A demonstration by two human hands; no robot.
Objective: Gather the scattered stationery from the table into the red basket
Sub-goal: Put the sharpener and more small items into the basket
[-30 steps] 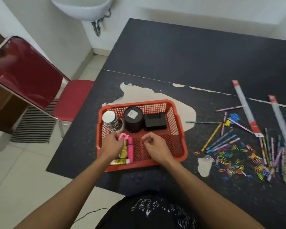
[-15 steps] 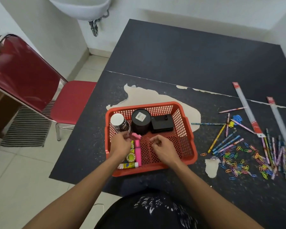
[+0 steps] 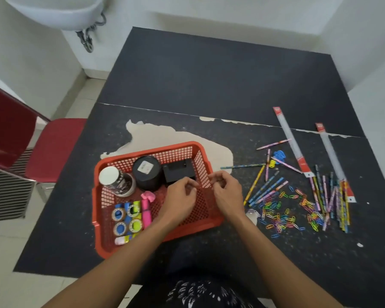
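Centrally, the red mesh basket [image 3: 96,196] is set on the dark table [image 3: 209,85], part-filled with tape rolls [image 3: 127,216]. Left hand [image 3: 180,198] and right hand [image 3: 228,193] are curled above it; any grip cannot be told. Paper clips [image 3: 282,210] are scattered rightward.

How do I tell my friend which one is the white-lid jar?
Find the red basket on the black table. Look in its far left corner, beside the round black tub. The jar is the only thing with a plain white lid.
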